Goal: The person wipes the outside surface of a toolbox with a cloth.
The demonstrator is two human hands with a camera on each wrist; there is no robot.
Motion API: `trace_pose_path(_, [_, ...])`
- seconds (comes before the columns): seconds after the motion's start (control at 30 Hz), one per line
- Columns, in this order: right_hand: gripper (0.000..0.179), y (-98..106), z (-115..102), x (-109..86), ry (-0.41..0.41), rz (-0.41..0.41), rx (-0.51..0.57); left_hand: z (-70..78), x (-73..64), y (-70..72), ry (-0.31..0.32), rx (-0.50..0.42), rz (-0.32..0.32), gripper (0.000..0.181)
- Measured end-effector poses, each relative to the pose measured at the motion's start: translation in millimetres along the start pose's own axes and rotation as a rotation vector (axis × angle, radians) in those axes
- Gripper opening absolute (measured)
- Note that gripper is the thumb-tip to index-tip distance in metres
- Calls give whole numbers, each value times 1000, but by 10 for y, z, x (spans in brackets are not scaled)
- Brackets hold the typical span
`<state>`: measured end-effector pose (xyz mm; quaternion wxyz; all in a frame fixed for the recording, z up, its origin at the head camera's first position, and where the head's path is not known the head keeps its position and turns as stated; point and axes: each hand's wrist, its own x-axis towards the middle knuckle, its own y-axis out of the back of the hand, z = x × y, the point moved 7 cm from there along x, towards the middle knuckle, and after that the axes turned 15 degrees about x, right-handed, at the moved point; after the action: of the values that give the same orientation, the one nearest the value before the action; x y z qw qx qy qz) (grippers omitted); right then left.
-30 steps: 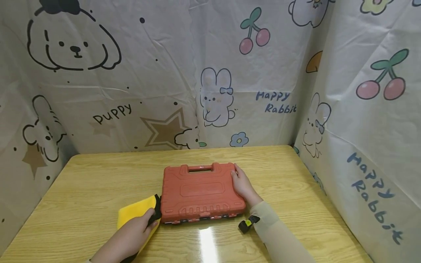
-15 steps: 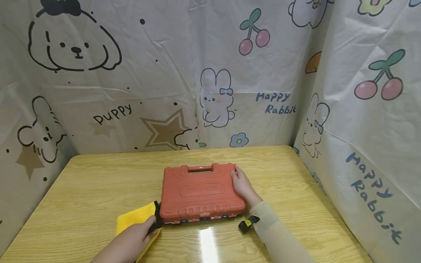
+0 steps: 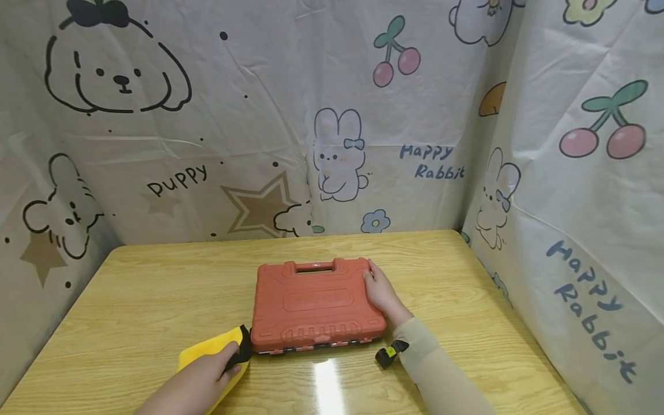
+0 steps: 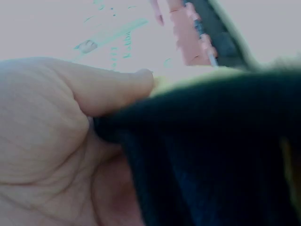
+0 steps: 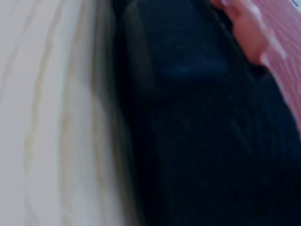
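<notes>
A red plastic tool case (image 3: pixel 317 300) lies flat on the table, its handle at the far side and its latches facing me. My right hand (image 3: pixel 385 293) grips the case's right edge; its fingers beyond the edge are hidden. In my left hand (image 3: pixel 214 369) a yellow cloth with a black border (image 3: pixel 207 347) is pinched, next to the case's near left corner. The left wrist view shows the left thumb (image 4: pixel 117 89) pressing on the dark fabric (image 4: pixel 202 155), with the case (image 4: pixel 190 35) behind it. A dark shape fills much of the right wrist view, beside the case (image 5: pixel 282 42).
The wooden table (image 3: pixel 171 288) extends around the case. A white printed curtain (image 3: pixel 259 115) hangs behind it and along both sides. A small black device with a yellow mark (image 3: pixel 390 353) sits at the right wrist.
My left hand and the cloth have moved slightly toward me and to the left, along the case's left edge. The case and right hand have stayed in place.
</notes>
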<state>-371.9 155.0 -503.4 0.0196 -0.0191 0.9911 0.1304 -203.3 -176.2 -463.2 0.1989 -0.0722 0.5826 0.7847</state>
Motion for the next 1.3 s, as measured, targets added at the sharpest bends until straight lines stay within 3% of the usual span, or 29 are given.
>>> trace_pose_path(0.2, [57,-4,18,12,-21,-11,31,-125,-63,230,45,-10,63,16])
trace_pose_path(0.43, [57,2,35,14,-34,-7,47,-270,-157,476,41,12,48,46])
trace_pose_path(0.57, [57,0,39,7,-46,-1,60,-337,-259,629,20,4,64,39])
trace_pose_path(0.77, [58,6,14,-4,-75,2,113,-323,-427,866,-14,0,170,35])
trace_pose_path(1.0, [57,87,-65,-9,-52,26,107,-108,-419,1005,-122,-224,230,34])
trace_pose_path(1.2, [46,137,-384,-110,160,108,-55,63,-184,947,-323,-602,171,40])
trace_pose_path(1.3, [41,64,-613,-223,282,77,-71,148,-55,858,-416,-751,132,39])
